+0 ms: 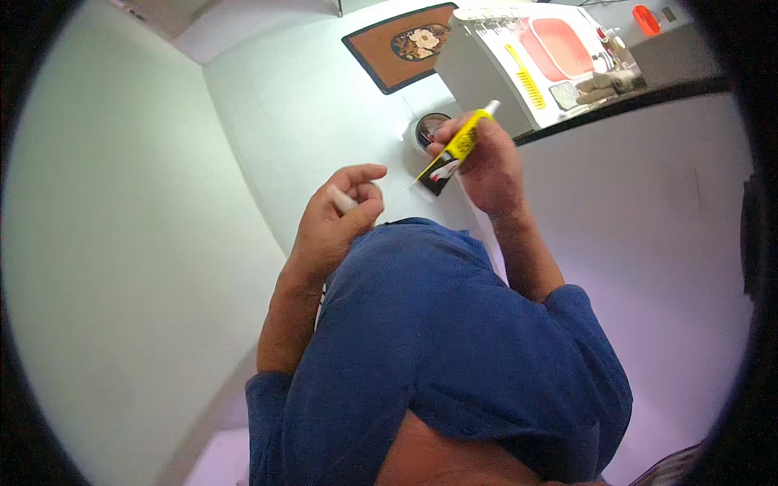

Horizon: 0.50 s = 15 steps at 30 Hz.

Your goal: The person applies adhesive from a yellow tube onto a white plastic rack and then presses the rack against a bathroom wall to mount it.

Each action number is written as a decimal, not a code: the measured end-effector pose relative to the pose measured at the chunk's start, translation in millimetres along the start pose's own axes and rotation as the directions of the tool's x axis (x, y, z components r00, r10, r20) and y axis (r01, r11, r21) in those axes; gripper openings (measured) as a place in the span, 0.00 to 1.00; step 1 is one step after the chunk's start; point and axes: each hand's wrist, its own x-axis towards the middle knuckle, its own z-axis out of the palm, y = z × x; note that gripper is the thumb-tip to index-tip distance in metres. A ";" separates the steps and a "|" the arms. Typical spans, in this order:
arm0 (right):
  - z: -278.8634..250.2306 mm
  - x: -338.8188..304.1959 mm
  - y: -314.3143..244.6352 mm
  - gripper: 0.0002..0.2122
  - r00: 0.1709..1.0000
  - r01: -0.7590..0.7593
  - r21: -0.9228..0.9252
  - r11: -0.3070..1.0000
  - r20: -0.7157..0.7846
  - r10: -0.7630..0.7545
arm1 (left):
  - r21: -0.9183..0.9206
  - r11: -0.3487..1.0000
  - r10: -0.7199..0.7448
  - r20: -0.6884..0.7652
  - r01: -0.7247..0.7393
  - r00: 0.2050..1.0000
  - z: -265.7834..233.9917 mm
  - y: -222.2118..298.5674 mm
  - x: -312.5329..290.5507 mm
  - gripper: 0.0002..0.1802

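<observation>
In my right hand [496, 174] is a yellow and black squeeze tube [463, 144], held at a slant. Its white tip [491, 107] points up and away, and its flat dark end hangs toward the middle. My left hand [328, 223] is curled around a small white cap [342, 199], with the thumb and fingers closed on it. Both hands are raised in front of my blue shirt, apart from each other.
Right of centre stands a white cabinet [478, 69] with a pink basin [559, 49], a yellow comb [527, 78] and grey cloths or gloves [606, 85] on top. A round bin [428, 130] stands on the floor beyond my hands. A brown flowered mat [377, 53] lies farther off. Walls rise on both sides.
</observation>
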 end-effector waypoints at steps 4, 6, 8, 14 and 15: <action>9.1 51.1 -10.8 0.16 0.966 0.031 0.029 0.999 -0.257 -0.022 | -0.459 0.886 0.121 0.110 -0.058 0.986 -51.4 51.2 68.4 0.24; 11.7 78.1 -12.7 0.17 0.945 0.024 0.020 1.000 -0.327 -0.017 | -0.600 0.800 0.199 0.232 -0.022 0.952 -75.2 70.0 107.1 0.20; 7.8 104.7 -10.7 0.17 0.929 0.043 -0.011 0.999 -0.368 -0.044 | -0.586 0.810 0.185 0.268 0.008 0.945 -88.8 94.8 139.7 0.18; -29.3 183.6 12.2 0.17 0.864 0.017 -0.063 0.998 -0.501 -0.046 | -0.421 0.905 0.087 0.319 0.058 0.944 -120.6 153.7 238.0 0.18; -33.7 203.2 6.9 0.16 0.848 -0.006 -0.094 0.996 -0.529 -0.045 | -0.366 0.930 0.088 0.293 0.026 0.952 -125.9 162.1 255.2 0.20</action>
